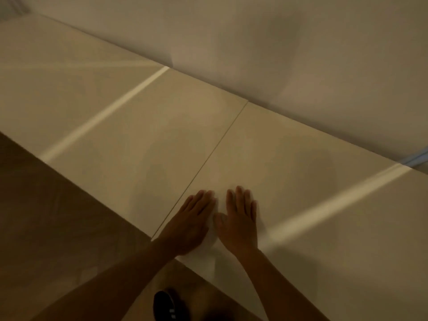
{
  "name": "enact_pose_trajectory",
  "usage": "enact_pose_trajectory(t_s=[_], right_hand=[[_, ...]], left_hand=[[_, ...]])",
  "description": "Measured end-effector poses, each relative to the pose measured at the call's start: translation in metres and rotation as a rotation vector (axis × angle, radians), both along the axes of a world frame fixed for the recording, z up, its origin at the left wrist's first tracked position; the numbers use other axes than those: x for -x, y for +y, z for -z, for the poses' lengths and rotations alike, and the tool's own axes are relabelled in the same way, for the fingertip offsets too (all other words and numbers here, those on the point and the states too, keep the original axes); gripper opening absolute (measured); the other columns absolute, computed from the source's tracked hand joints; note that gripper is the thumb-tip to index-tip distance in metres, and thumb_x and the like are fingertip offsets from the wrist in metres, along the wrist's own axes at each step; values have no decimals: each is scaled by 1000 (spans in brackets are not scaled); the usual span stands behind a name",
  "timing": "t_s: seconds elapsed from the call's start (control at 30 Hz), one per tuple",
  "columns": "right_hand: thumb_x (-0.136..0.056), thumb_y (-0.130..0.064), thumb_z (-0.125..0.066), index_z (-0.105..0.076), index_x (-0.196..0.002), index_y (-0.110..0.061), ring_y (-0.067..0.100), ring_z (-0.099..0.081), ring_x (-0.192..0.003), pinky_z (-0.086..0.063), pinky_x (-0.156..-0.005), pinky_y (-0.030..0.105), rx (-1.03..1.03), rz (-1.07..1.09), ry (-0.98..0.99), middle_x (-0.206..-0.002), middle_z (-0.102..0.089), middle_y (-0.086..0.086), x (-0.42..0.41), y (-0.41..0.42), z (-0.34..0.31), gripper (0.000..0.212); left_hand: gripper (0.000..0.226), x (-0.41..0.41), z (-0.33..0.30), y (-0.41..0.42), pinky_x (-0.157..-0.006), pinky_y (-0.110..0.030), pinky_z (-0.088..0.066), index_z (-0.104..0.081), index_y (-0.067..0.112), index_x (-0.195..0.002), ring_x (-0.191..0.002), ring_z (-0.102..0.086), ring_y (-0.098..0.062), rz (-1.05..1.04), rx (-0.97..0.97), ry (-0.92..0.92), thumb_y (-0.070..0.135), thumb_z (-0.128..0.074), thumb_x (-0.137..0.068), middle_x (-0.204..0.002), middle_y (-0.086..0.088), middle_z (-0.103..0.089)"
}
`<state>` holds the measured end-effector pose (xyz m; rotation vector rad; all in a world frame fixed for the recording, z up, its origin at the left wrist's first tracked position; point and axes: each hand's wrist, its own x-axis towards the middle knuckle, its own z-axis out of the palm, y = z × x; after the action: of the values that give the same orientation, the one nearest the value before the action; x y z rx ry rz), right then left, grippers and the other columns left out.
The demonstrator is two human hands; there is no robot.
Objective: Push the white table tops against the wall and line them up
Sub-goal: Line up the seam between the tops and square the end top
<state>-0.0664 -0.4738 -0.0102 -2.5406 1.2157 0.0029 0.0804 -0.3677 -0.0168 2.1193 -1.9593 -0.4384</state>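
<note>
Both hands lie flat, with the fingers straight, on the right white table top [301,163], close to its near edge. The left hand [192,221] rests just beside the thin seam [215,144] where this top meets the left white table top [139,126]. The right hand [240,218] is next to it, the thumbs nearly touching. Both tops reach the wall [278,54] with their far edges. A dark shoe [165,304] stands on the brown floor [58,216] below
</note>
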Motion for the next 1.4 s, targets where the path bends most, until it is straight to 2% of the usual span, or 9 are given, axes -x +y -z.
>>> enact_pose_trajectory(t_s=[0.13,0.27,0.4,0.5,0.63,0.87,1.23,1.3,1.4], right_hand=[[-98,-56,-31,-10,-159,-16,33,12,-152,4,-122,50,13,-43,26,-167,3,11,10,40,2,76],[-89,-70,-29,-13,-159,-16,38,11,-152,-6,-121,59,50,-113,36,-167,3,14,15,68,5,90],[-75,-85,-34,-1,-160,-21,34,26,-149,7,-121,57,45,-164,90,-165,19,10,14,83,5,111],[-69,-84,-28,14,-158,-20,32,39,-143,14,-118,57,13,-180,161,-160,35,8,10,85,2,117],[-60,-89,-25,26,-153,-16,34,41,-141,16,-118,58,-3,-196,193,-157,39,8,11,84,-4,129],[-59,-86,-53,-13,-157,-3,45,1,-151,-14,-117,66,133,-165,182,-166,-4,20,8,93,8,135],[-68,-98,-25,0,-160,-15,38,20,-150,-1,-120,62,190,-188,122,-166,14,13,14,93,5,126],[-69,-98,-19,-1,-160,-17,38,20,-150,-3,-120,63,199,-199,112,-166,14,12,16,91,7,123],[-70,-92,-38,-15,-159,-15,40,6,-153,-12,-119,64,219,-193,91,-167,-1,13,16,88,12,120]], left_hand=[[72,6,-7,46,-128,-44,-4,-12,8,-161,-157,6,-27,87,48,38,34,-37,-99,-170,-12,-3],[93,2,-8,66,-128,-45,0,-4,9,-161,-156,16,-23,140,-10,20,50,-44,-88,-169,-13,3],[115,-4,1,72,-126,-39,12,9,12,-161,-154,22,-24,205,-72,-94,53,-64,-82,-169,-8,14],[106,-5,5,72,-128,-43,-1,4,14,-162,-156,12,-25,179,-46,-122,44,-61,-84,-171,-6,5],[104,-5,5,63,-117,-45,-34,-29,12,-158,-146,-33,-30,151,44,-143,61,-61,-71,-160,-6,-35],[110,-6,15,60,-123,-52,-21,-29,12,-158,-150,-27,-31,166,128,-201,71,-49,-67,-160,-7,-34],[117,-29,13,59,-126,-42,11,2,14,-162,-155,20,-17,312,53,-179,82,-50,-83,-170,-1,9],[113,-31,9,58,-126,-41,11,1,13,-162,-155,19,-17,324,31,-152,81,-45,-85,-171,-3,8],[87,-29,9,59,-127,-46,0,-14,10,-162,-157,5,-21,292,105,-43,65,-26,-96,-171,-7,-7]])
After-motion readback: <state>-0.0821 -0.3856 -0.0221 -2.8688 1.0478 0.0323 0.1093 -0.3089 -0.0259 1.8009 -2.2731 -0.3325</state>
